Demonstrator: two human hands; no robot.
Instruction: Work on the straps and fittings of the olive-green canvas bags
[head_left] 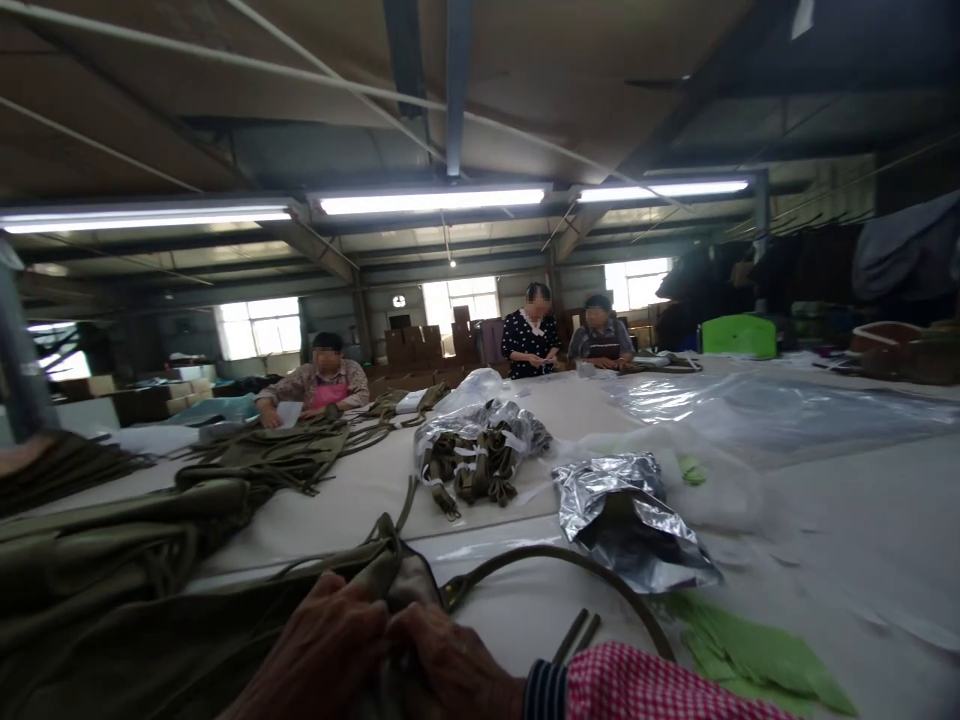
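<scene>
My left hand (322,630) and my right hand (446,650) are close together at the bottom of the view, fingers closed on the edge of an olive-green fabric bag (386,570). Inside its opening, a greyish lining shows between the hands. A long olive strap (577,562) with a brass-coloured fitting arcs from the bag to the right across the white table (510,600). The lower part of the bag is hidden behind my hands. To the left, more olive fabric pieces (97,560) lie heaped.
A clear plastic bag of bundled olive straps (480,460) sits mid-table. Right of it lies a shiny silver bag (630,520). Green sheets (750,640) lie near my right sleeve, and clear plastic sheeting (750,405) lies farther back. Several co-workers (326,380) are across the table.
</scene>
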